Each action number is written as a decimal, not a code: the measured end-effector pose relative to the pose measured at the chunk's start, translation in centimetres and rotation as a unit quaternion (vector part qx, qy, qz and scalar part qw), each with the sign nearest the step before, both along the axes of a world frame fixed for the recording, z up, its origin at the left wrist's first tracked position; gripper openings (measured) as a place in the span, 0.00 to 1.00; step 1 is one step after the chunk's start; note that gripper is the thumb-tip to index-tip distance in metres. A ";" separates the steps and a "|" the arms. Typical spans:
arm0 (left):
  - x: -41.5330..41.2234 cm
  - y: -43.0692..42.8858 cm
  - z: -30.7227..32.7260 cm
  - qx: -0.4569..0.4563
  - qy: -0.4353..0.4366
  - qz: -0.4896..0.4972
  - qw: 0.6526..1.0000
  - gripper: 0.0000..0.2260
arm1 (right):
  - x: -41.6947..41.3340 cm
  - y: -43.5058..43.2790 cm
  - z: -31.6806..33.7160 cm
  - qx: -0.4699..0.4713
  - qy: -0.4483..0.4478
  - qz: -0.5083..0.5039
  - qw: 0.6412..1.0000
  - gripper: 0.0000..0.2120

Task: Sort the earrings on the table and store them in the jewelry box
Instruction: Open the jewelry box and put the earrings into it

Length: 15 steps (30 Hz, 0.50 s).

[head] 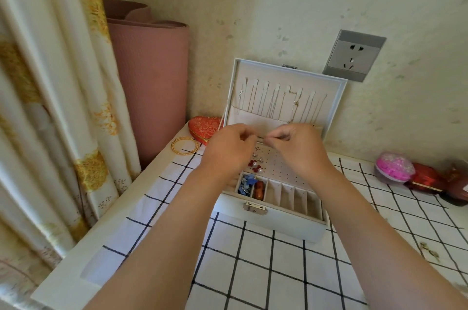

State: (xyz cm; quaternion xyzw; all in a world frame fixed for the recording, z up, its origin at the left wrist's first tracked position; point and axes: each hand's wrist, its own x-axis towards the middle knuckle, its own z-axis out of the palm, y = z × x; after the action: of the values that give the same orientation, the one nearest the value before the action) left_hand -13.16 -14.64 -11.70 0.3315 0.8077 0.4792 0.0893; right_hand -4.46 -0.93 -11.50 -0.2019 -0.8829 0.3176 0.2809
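A white jewelry box [273, 221] stands open on the checked tablecloth, necklaces hanging inside its raised lid [283, 96]. My left hand [228, 147] and my right hand [301, 147] hover over the box, fingertips almost meeting. Between them they pinch a small thin earring [260, 138], too small to make out. Red and pearl earrings [256, 164] sit on the perforated earring panel [278, 165]. Blue pieces [247, 183] and a brown piece [259, 190] lie in the front compartments.
A red heart-shaped box [203, 126] and gold bangles [184, 145] lie left of the jewelry box. Pink and red containers [395, 167] stand at the right. A rolled pink mat [152, 76] and curtain are at the left. A wall socket [354, 55] is behind.
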 end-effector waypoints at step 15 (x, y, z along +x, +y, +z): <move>-0.6 -0.7 -1.6 -0.178 0.167 -0.087 0.966 0.18 | -0.7 0.4 -1.8 0.254 -0.070 -0.013 0.965 0.02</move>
State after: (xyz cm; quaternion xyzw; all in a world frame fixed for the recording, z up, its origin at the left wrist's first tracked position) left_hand -13.76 -15.36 -13.28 0.4545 0.8515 0.2561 0.0518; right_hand -5.16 -0.53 -13.32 -0.1569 -0.9495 0.0642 0.2642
